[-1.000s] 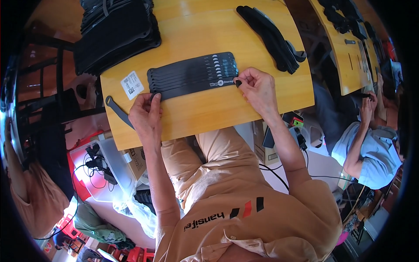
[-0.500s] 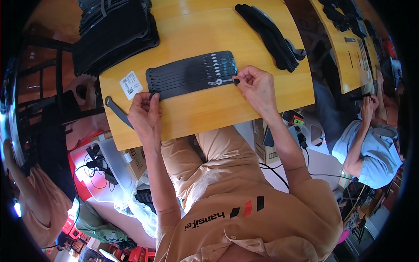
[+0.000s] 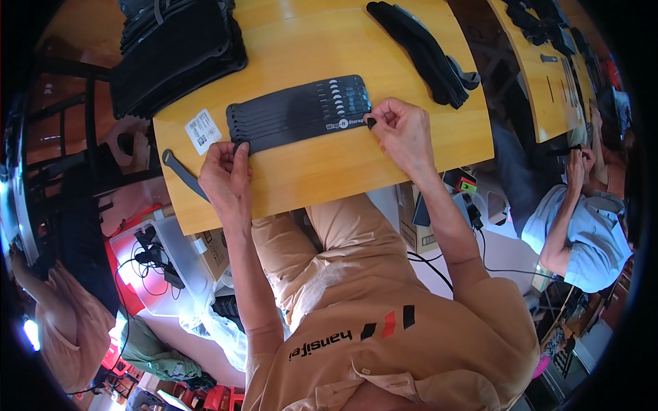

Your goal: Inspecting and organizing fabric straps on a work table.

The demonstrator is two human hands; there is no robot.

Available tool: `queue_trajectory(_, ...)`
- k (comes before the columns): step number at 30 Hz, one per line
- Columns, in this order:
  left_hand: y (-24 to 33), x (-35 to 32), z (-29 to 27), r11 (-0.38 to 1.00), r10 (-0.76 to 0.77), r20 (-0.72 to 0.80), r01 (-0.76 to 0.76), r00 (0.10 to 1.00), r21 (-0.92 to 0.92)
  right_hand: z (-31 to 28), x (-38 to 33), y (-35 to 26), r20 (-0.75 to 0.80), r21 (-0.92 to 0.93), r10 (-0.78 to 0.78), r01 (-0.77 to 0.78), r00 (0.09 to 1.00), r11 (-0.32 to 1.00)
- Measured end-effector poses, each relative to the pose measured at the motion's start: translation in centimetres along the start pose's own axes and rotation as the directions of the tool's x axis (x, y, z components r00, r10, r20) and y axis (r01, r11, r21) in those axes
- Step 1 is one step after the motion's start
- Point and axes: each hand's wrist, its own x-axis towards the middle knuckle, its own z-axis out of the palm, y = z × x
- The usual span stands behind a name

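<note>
A row of overlapping black straps (image 3: 288, 113) with rounded ends lies fanned out on the yellow table, white printing near their right ends. The nearest strap is pinched at both ends. My left hand (image 3: 229, 179) has its thumb and fingers closed on the left end, while my right hand (image 3: 406, 137) grips the dark tip at the right end. The strap stretches straight between them, along the near edge of the row. Left of my left hand lies a single loose dark strap (image 3: 181, 171) with a looped end, partly hidden by that hand.
A tall pile of black straps (image 3: 178, 65) stands at the table's far left. At the far right lies a bundle of black straps (image 3: 415, 55). A white label (image 3: 203, 131) sits beside the row. A co-worker (image 3: 582, 233) works at another table on the right.
Both hands keep their pinch on the strap's ends, and the row looks the same. The table and its things appear slightly higher and further left in the picture.
</note>
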Motion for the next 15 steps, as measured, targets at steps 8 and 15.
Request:
queue_trajectory(8, 0.23, 0.04, 0.05, 0.999, 0.014, -0.004, -0.014, 1.0, 0.045, 0.06, 0.08, -0.17, -0.003, -0.003, 0.022, -0.022, 1.0, 1.0)
queue_trajectory(15, 0.19, 0.06, 0.0, 0.998, 0.01, -0.015, -0.01, 1.0, 0.06, 0.13, 0.13, -0.29, -0.005, -0.01, 0.017, -0.017, 1.0, 1.0)
